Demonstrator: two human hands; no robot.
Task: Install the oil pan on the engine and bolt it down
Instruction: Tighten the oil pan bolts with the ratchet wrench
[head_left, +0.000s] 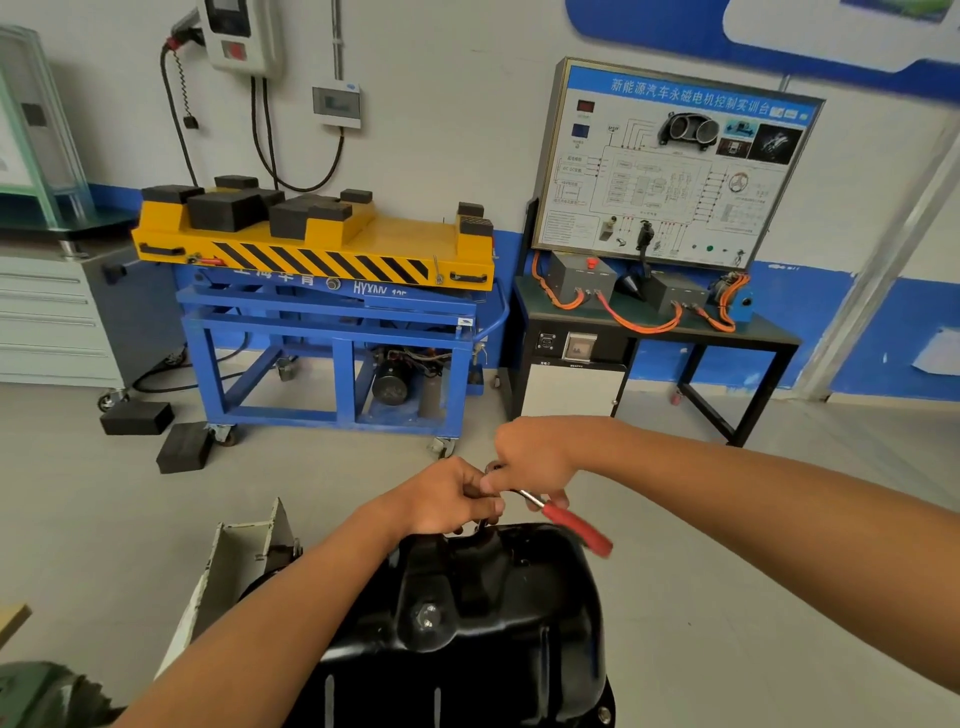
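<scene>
A black oil pan (483, 613) lies upside down on the engine at the bottom centre, drain plug (427, 618) facing up. At the pan's far edge both hands meet over a ratchet wrench with a red handle (576, 527). My right hand (535, 457) grips the wrench's head end from above. My left hand (452, 496) pinches the socket or extension below the head, right over the pan's rim. The bolt under the tool is hidden by my fingers.
A white metal engine stand bracket (244, 556) stands left of the pan. Beyond, on the floor, are a blue lift cart with a yellow top (322, 249), two black rubber blocks (156, 431), a training bench with orange cables (654, 312) and a grey drawer cabinet (47, 317).
</scene>
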